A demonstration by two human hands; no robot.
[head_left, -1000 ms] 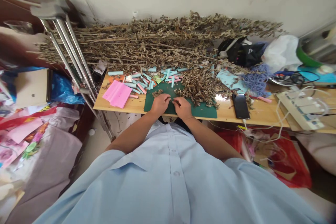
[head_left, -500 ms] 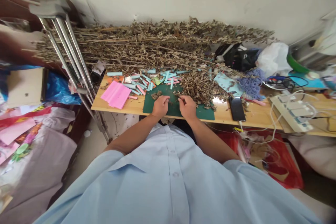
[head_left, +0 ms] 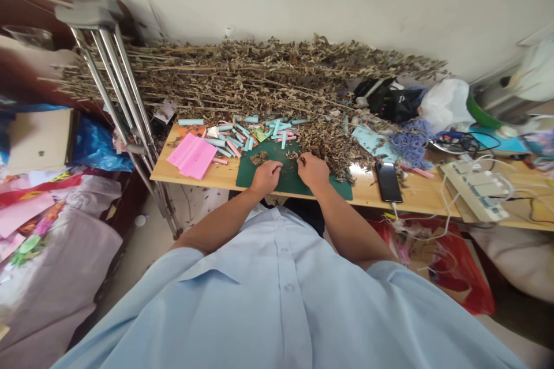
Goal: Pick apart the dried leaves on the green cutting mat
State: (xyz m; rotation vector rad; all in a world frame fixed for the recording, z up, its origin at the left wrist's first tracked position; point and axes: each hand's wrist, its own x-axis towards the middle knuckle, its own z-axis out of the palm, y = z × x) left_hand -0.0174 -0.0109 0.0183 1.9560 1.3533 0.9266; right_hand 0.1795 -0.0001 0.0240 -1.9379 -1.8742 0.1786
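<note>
A green mat (head_left: 288,183) lies at the table's front edge under both hands. My left hand (head_left: 266,177) rests over its left part with the fingers curled closed; what they hold, if anything, is too small to tell. Just behind it sits a small clump of dried leaf (head_left: 258,157). My right hand (head_left: 313,171) is closed at the mat's right side, its fingertips at dried leaf bits beside the loose leaf pile (head_left: 329,141). Pink paper sheets (head_left: 193,155) lie to the left, with blue and pink paper rolls (head_left: 236,139) behind the mat.
Long dried stalks (head_left: 242,78) span the back against the wall. Metal crutches (head_left: 119,78) lean at the left. On the right are a phone (head_left: 388,181) with a cable, purple string (head_left: 410,141), a white bag (head_left: 445,105) and a power strip (head_left: 475,190).
My right hand has moved slightly right and toward the leaf pile, and its fingers are more curled. My left hand has shifted slightly right and down. The view has shifted slightly.
</note>
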